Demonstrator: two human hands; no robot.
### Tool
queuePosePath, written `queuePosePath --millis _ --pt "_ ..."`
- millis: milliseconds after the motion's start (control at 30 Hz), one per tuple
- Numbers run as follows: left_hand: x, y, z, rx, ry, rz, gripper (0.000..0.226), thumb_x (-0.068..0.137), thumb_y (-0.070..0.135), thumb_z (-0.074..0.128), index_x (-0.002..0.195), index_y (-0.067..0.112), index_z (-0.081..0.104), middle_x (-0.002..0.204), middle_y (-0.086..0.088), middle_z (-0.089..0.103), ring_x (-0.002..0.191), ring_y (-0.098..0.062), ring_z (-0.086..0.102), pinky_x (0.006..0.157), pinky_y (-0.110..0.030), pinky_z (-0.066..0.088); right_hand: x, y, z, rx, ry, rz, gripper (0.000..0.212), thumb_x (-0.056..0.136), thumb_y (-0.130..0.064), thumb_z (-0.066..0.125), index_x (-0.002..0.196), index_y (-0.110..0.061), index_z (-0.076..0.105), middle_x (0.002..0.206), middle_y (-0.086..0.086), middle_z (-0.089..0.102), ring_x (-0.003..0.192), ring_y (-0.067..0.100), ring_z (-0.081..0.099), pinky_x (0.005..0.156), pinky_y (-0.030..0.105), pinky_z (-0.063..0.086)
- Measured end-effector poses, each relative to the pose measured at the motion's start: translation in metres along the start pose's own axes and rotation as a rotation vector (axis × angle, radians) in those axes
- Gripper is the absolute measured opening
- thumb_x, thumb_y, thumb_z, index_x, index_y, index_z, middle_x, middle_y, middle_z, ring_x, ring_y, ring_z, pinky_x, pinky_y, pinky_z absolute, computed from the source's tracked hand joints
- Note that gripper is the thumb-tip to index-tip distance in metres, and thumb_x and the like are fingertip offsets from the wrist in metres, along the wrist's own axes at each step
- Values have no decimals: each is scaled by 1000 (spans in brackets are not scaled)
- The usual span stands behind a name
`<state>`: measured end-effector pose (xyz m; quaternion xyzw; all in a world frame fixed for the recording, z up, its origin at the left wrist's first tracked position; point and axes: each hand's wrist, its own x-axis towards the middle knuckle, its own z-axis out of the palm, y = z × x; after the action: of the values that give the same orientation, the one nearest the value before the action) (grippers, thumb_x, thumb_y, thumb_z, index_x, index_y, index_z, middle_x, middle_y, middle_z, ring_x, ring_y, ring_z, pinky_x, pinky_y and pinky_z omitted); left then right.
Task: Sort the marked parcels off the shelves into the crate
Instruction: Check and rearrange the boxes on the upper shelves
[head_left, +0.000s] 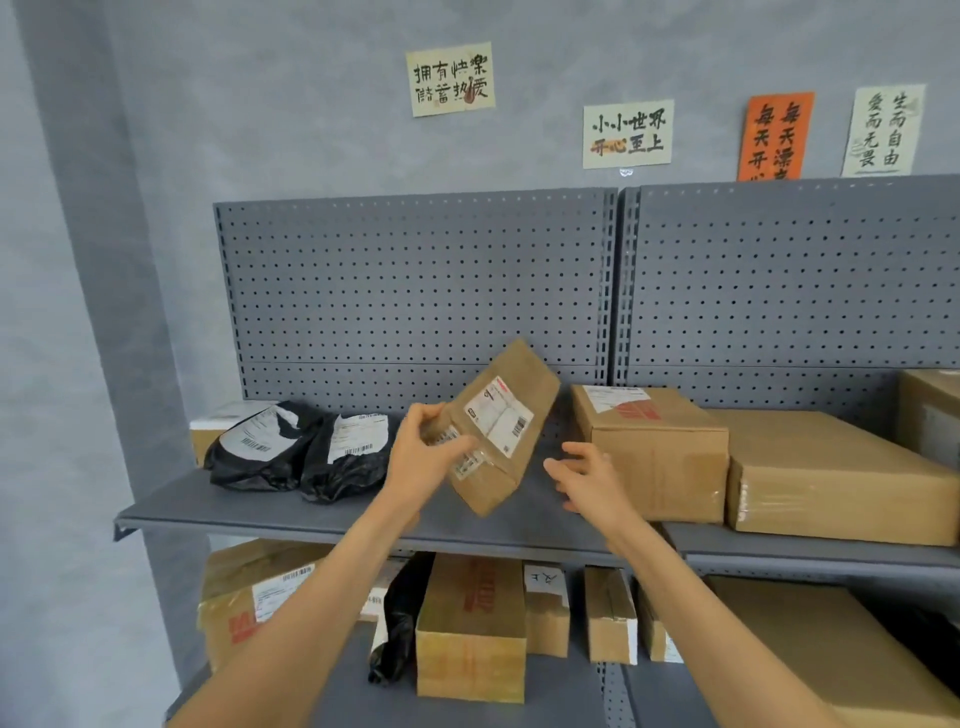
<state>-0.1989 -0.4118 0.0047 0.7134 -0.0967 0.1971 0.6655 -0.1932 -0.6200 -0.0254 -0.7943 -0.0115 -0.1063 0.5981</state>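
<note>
Parcel held over top shelf, tilted, long axis 7-to-1 o'clock. Left hand grips its 9 o'clock edge, thumb across front face. Right hand at parcel's 4 o'clock, fingers spread, empty, just apart.

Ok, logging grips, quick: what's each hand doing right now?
Left hand: grips the tilted box by its end.
Right hand: open, fingers loosely spread, holding nothing.

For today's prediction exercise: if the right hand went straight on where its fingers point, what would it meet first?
Probably the tilted cardboard parcel in the left hand, though depth is unclear.
</note>
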Motion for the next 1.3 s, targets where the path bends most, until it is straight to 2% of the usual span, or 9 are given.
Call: queuePosePath --millis 67,167,300,367,533,733,900,1100,1300 --pt "0 5 -17 -116 25 -17 32 76 12 75 92 28 54 103 7 63 90 -15 65 59 -27 55 -1 -6 15 174 -79 102 64 90 -43 61 144 -21 34 124 -3 50 101 18 60 80 38 56" --pt "-1 7 -33 -226 29 -38 32 77 11 75 99 23 55 110 0 63 92 -16 68 67 -37 60 -1 -21 38 505 -291 215 72 84 -54 63 144 -30 31 141 1 43 107 28 61 78 48 58" --pt "-12 2 -44 -283 -15 -52 34 79 8 73 103 19 53 109 2 60 89 -10 69 68 -36 58 0 -37 68 730 -406 193 57 87 -42 65 136 -20 47 130 8 60 110 33 64 82 58 55" --pt "-17 -1 -53 -237 -81 -79 38 78 17 76 107 21 51 111 6 60 91 -9 69 72 -38 59 1 -39 76 682 -321 176 53 89 -33 64 136 -17 45 126 8 63 107 31 65 86 57 54" --pt "-19 -5 -79 -222 -203 -235 57 74 50 67 125 33 51 125 0 60 114 -23 60 84 -48 56 4 -33 72 550 -248 135 52 88 -29 65 134 -22 42 113 0 66 96 24 68 71 43 59" --pt "-13 -13 -75 -230 -184 -265 40 85 21 69 120 34 55 115 -3 68 104 -24 66 75 -48 58 0 -38 79 453 -244 103 53 84 -29 69 131 -30 45 114 -5 67 96 16 69 59 33 57" --pt "-11 -22 -75 -113 -131 -328 36 87 26 66 121 28 57 109 -1 69 99 -21 68 73 -41 59 -1 -32 86 315 -179 138 41 87 -35 66 125 -23 56 111 -4 70 93 14 69 63 32 56" --pt "-5 -39 -79 40 -133 -419 32 91 27 62 120 13 61 110 -6 70 97 -20 68 79 -33 58 7 -13 102 173 -151 259 30 84 -41 66 101 -17 68 91 2 74 82 18 70 68 32 57" --pt "9 -57 -96 59 -52 -467 32 89 24 64 117 8 63 105 -9 71 94 -21 69 79 -34 58 22 -12 129 103 -166 242 30 84 -44 64 97 -18 70 97 -1 73 85 11 65 59 22 43"
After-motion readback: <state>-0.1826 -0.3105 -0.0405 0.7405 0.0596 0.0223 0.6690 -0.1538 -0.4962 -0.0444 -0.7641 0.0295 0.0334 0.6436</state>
